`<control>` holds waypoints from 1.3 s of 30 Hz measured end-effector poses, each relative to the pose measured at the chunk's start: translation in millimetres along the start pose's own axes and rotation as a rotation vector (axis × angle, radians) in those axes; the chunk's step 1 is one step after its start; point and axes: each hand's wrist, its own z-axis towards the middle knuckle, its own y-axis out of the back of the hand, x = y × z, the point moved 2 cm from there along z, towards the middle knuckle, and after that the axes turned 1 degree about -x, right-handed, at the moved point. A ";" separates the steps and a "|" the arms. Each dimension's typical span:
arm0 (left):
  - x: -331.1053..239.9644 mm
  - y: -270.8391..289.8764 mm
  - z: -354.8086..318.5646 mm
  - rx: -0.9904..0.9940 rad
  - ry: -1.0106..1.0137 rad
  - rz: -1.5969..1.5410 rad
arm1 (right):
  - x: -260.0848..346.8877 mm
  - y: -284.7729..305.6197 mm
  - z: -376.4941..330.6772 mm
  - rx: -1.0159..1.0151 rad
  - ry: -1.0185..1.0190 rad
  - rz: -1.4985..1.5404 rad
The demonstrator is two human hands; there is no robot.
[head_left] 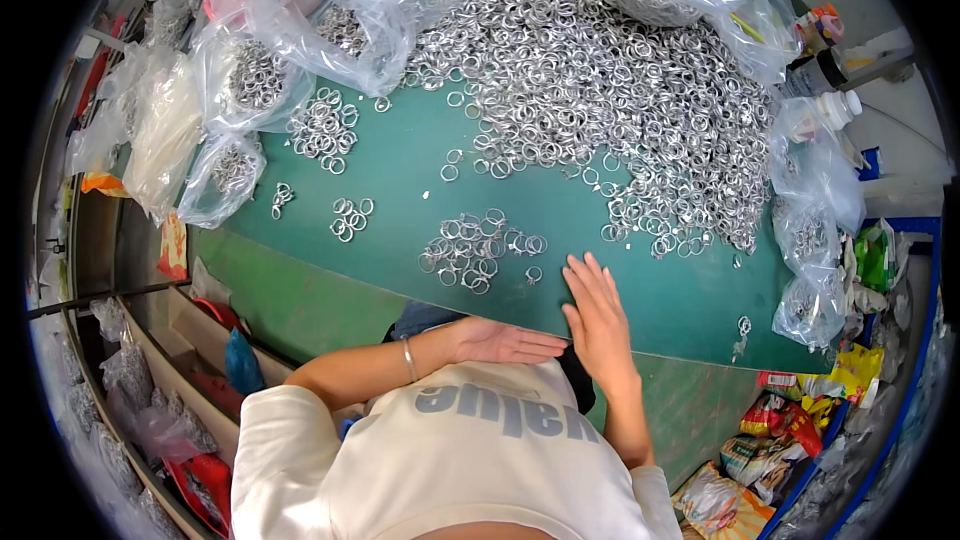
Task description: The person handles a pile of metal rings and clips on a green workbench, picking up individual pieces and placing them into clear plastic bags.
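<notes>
My left hand (508, 341) is held palm up, its fingers straight and flat, just below the near edge of the green tabletop (390, 155). No object shows on the palm. Fingers stretched and thumb apart, my right hand (597, 315) rests at that edge and holds nothing I can see. Close to its fingertips lies a single silver ring (533, 275), beside a small heap of silver rings (475, 252). A large mound of silver rings (610, 80) covers the far and right part of the table.
Smaller ring clusters (325, 130) lie at the left. Clear plastic bags (345, 35) of rings line the far and left edges; another bag (808, 260) is at the right. A white bottle (838, 108) stands far right. Snack packets (765, 460) fill the lower right, drawers (175, 340) the lower left.
</notes>
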 end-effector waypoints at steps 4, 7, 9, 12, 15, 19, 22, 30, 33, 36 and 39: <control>2.7 13.8 16.6 0.297 0.003 -0.224 | 20.4 -16.1 -25.6 0.027 -0.017 0.000; 7.8 27.8 19.0 0.299 -0.007 -0.262 | 23.8 -32.0 -34.3 0.029 0.011 -0.015; 7.4 19.1 17.2 0.237 -0.012 -0.186 | 23.3 -41.1 -40.8 0.029 0.051 -0.039; 1.7 -2.3 8.5 0.097 -0.013 -0.088 | 27.4 -44.9 -50.2 0.033 0.206 0.083; 5.8 34.9 11.8 -0.206 0.001 -0.013 | 29.5 -36.2 -40.6 -0.110 0.196 0.316; -4.0 22.5 -28.6 -0.431 -0.114 0.393 | 38.6 -22.6 -5.5 -0.285 0.094 0.266; -1.3 4.0 -86.7 -0.635 -0.296 0.563 | 40.1 -23.4 9.4 -0.346 0.038 0.216; -15.2 -29.0 -187.7 -0.490 -0.784 -0.009 | 27.7 -38.2 21.7 -0.413 -0.091 0.230; -35.9 -39.7 -209.7 -0.466 -1.146 -0.207 | 23.3 -40.8 22.2 -0.458 -0.120 0.210; -61.7 -38.0 -241.3 -0.333 -1.416 -0.364 | 17.4 -42.7 18.9 -0.502 -0.147 0.228; -87.5 -51.7 -268.2 -0.214 -1.584 -0.363 | 15.7 -43.4 18.3 -0.488 -0.165 0.234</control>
